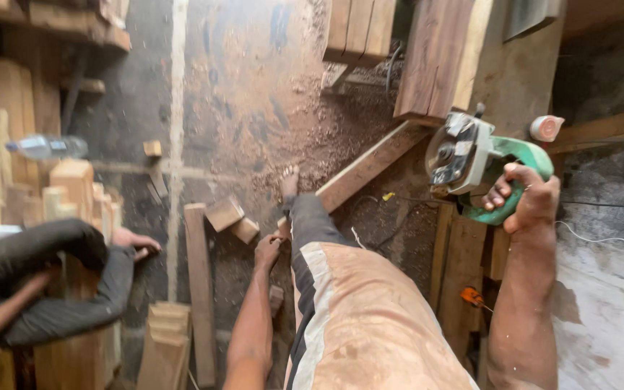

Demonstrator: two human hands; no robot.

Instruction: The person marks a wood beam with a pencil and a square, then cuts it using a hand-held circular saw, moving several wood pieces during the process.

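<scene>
Right hand (532, 206) gripping green circular saw (471, 162) by its handle, left hand (267, 251) loosely open beside raised knee, sawdust-covered floor (254, 108) below

I saw the circular saw (482, 170) in my right hand (532, 202) had a glossy green plastic body and a dull grey metal guard. The planks (200, 289) and offcut blocks (225, 214) near my left hand (267, 251) were raw, matt wood. Fine reddish sawdust coated the rough floor (254, 108). My trousers (355, 303) looked like dusty, matt cloth.
</scene>
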